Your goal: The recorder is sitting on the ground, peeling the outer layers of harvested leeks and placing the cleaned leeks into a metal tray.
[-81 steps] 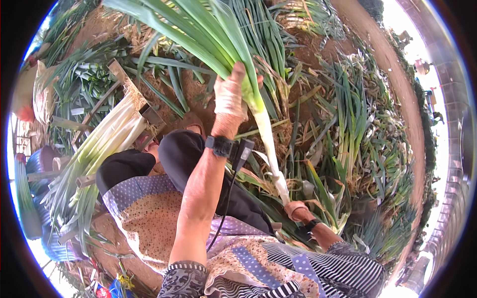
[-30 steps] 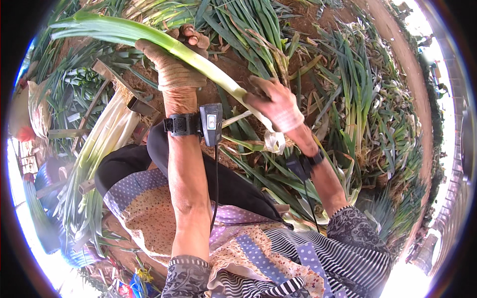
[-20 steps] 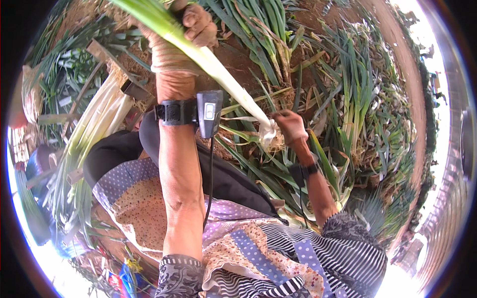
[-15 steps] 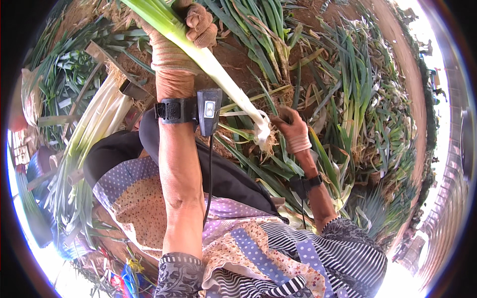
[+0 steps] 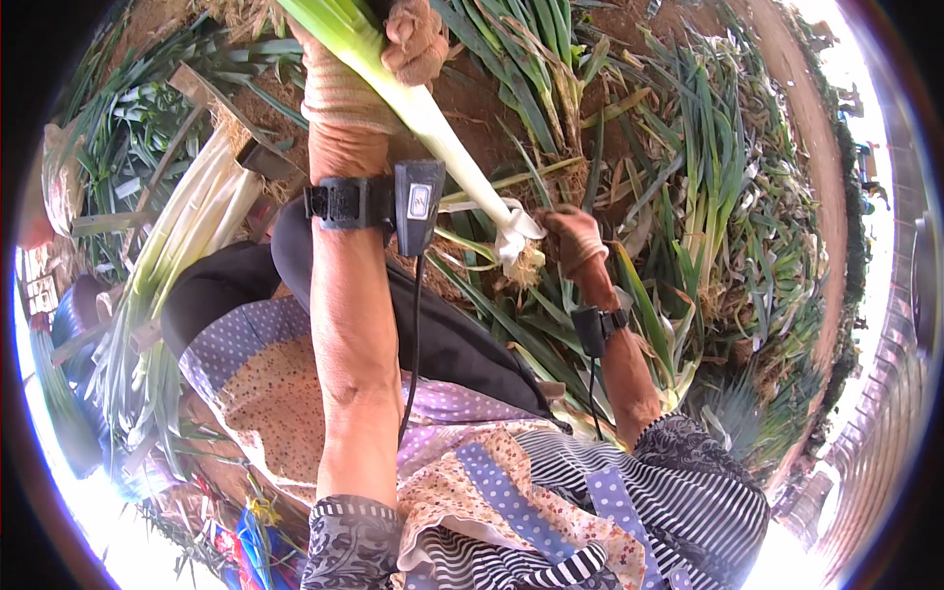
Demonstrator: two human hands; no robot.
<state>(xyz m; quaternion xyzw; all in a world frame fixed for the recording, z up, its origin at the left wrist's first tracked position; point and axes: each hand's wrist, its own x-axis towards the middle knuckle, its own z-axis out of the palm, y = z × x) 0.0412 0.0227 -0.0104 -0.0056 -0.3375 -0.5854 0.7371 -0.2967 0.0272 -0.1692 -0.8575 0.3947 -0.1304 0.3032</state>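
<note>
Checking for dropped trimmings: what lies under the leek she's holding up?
Under the leek: bare soil and strewn green leaves. Her left hand and forearm cover the rest.

One held leek (image 5: 433,123) (two wrist devices (image 5: 418,202))

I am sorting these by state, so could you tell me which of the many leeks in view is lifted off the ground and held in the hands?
The leek running diagonally from the top: the left hand grips its stalk, the right hand is at its root end. The others lie in piles.
</note>
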